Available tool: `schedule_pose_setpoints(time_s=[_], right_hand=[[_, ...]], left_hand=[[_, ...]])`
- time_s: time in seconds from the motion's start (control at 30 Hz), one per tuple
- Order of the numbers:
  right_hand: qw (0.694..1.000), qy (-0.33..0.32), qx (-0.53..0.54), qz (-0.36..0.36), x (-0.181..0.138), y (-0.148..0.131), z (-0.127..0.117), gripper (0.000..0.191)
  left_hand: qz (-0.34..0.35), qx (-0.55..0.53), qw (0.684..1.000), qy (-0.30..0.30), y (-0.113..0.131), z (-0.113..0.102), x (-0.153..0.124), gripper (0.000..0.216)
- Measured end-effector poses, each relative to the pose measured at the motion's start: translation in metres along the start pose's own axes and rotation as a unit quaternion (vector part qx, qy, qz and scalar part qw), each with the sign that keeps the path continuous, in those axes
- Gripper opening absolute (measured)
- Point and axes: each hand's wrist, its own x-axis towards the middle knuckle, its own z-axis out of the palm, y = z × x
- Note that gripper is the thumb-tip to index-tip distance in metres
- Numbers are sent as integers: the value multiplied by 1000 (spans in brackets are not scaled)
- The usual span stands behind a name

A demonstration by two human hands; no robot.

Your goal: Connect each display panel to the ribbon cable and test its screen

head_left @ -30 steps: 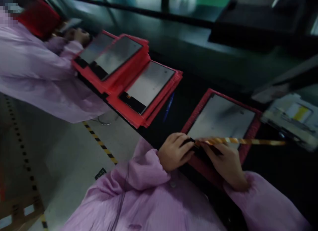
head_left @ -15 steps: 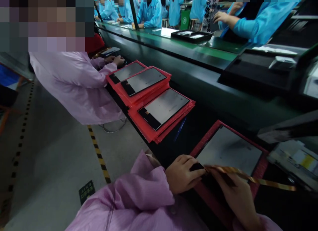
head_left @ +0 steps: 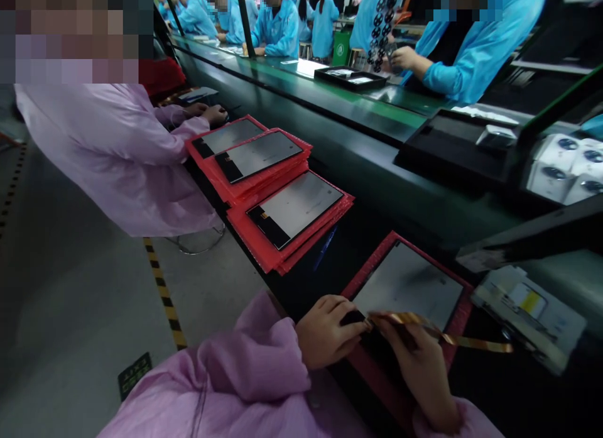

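Observation:
A flat display panel (head_left: 402, 287) with a grey back and a black end strip lies on a red foam sheet (head_left: 459, 325) in front of me. My left hand (head_left: 328, 332) is at the panel's black near edge, fingers bent and closed. Its fingertips meet the end of a shiny amber tape strip (head_left: 478, 344), and what they pinch is hidden. Pinched around that same tape near its end, my right hand (head_left: 417, 362) rests over the panel's near right part. The tape's loose tail runs off to the right.
Stacked red foam sheets (head_left: 264, 243) with more display panels (head_left: 296, 205) lie to the left, a blue pen (head_left: 325, 248) beside them. A pale metal fixture (head_left: 530, 315) stands at right. Beyond are a black tray (head_left: 452, 149) and co-workers. A person in pink (head_left: 113, 155) sits at left.
The view has swung slightly right, so the scene sits further left. Both hands stay at the panel's near edge with the tape; little else differs.

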Motion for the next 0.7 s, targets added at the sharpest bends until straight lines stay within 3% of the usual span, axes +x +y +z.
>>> schedule_pose_setpoints(time_s=[0.13,0.4,0.7], right_hand=[[1000,-4,-6,-24,0,3,1,29],[999,0,-32,-23,-1,9,2,31],[985,35,-57,-161,4,-16,1,11]], left_hand=[[-6,12,999,-46,1,-3,1,28],[4,25,997,-79,1,-7,5,25],[17,57,997,-43,2,-12,11,23]])
